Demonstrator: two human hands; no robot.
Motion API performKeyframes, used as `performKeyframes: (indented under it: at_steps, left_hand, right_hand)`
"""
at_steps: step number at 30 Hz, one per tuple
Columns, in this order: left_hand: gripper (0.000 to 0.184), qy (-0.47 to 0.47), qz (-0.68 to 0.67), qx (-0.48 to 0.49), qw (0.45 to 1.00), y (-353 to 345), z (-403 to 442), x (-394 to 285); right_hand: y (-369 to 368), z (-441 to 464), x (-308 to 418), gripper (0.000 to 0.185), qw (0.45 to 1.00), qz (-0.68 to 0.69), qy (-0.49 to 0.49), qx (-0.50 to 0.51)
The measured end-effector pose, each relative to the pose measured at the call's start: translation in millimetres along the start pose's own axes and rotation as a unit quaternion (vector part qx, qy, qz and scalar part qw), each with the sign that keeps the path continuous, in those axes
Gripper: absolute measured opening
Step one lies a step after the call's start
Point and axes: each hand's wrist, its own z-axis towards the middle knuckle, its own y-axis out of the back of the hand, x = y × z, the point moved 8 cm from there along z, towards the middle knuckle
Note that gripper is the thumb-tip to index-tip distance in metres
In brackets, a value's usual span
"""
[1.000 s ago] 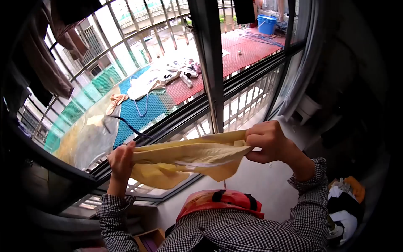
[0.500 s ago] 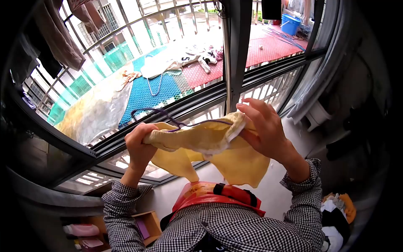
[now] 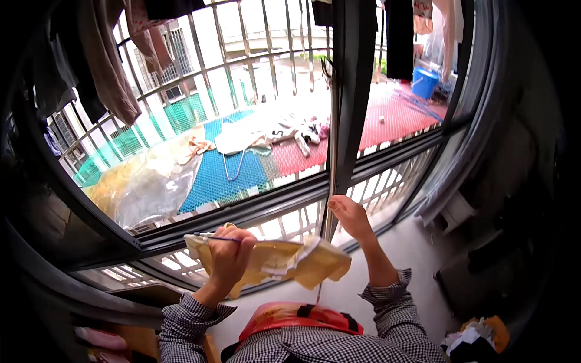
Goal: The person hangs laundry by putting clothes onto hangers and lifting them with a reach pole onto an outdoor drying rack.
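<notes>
My left hand [image 3: 229,257] is closed around a dark purple clothes hanger [image 3: 223,238] and the bunched edge of a yellow garment [image 3: 324,263]. The garment hangs slanting to the right, with a whitish patch along its middle. Fingers closed, my right hand [image 3: 352,218] grips a thin metal pole [image 3: 334,139] in front of the window's upright frame. The pole has a dark hook at its top, and its lower part passes behind the garment. A red waist cover [image 3: 272,317] lies across my front below the garment.
Beyond the open window [image 3: 284,206], a hanger and white clothes [image 3: 242,138] lie on blue and red mesh mats inside a railing. A blue bucket [image 3: 425,82] stands far right. Clothes [image 3: 112,66] hang upper left. A laundry pile [image 3: 478,339] sits lower right, pink bottles [image 3: 100,337] lower left.
My right hand has let go of the yellow garment and taken hold of the metal pole. My left hand has moved lower and right with the hanger and garment. The view has tilted upward.
</notes>
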Motion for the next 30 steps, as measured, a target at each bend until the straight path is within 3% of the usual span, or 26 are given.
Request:
performKeyframes:
  at_steps: [2, 4, 7, 10, 11, 16, 20, 30]
  left_hand:
    - [0.031, -0.023, -0.023, 0.010, 0.999, 6.8, 9.0, -5.5]
    - [0.032, -0.035, -0.049, -0.022, 0.998, 11.5, 21.3, -11.0]
    - [0.020, -0.005, -0.127, -0.057, 0.990, 14.4, 37.5, -10.9]
    - [0.018, 0.080, -0.313, -0.165, 0.932, 7.5, 52.3, 1.2]
    - [0.018, 0.034, -0.337, -0.186, 0.922, 4.6, 62.6, 3.3]
    - [0.021, 0.019, -0.254, -0.164, 0.953, 1.7, 118.6, -23.8]
    - [0.027, 0.042, -0.285, -0.130, 0.949, -2.7, 144.2, -37.4]
    - [0.034, 0.066, -0.283, -0.094, 0.952, -2.9, 150.9, -49.3]
  right_hand:
    - [-6.6, 25.4, -39.5, 0.053, 0.983, -0.155, -0.066, -0.068]
    - [-19.4, 38.3, -56.3, 0.043, 0.970, -0.198, -0.027, -0.139]
    - [-32.5, 43.4, -70.1, 0.028, 0.975, -0.079, 0.050, -0.200]
    - [-48.8, 19.2, -47.1, 0.020, 0.982, -0.035, 0.103, -0.153]
    - [-59.2, 10.2, -49.4, 0.018, 0.985, -0.005, 0.096, -0.144]
    - [-105.8, -65.6, -108.3, 0.018, 0.995, 0.076, -0.003, -0.063]
    - [-114.0, -121.7, -146.4, 0.021, 0.992, 0.094, -0.087, -0.021]
    - [-101.7, -148.7, -156.0, 0.032, 0.986, 0.114, -0.118, -0.010]
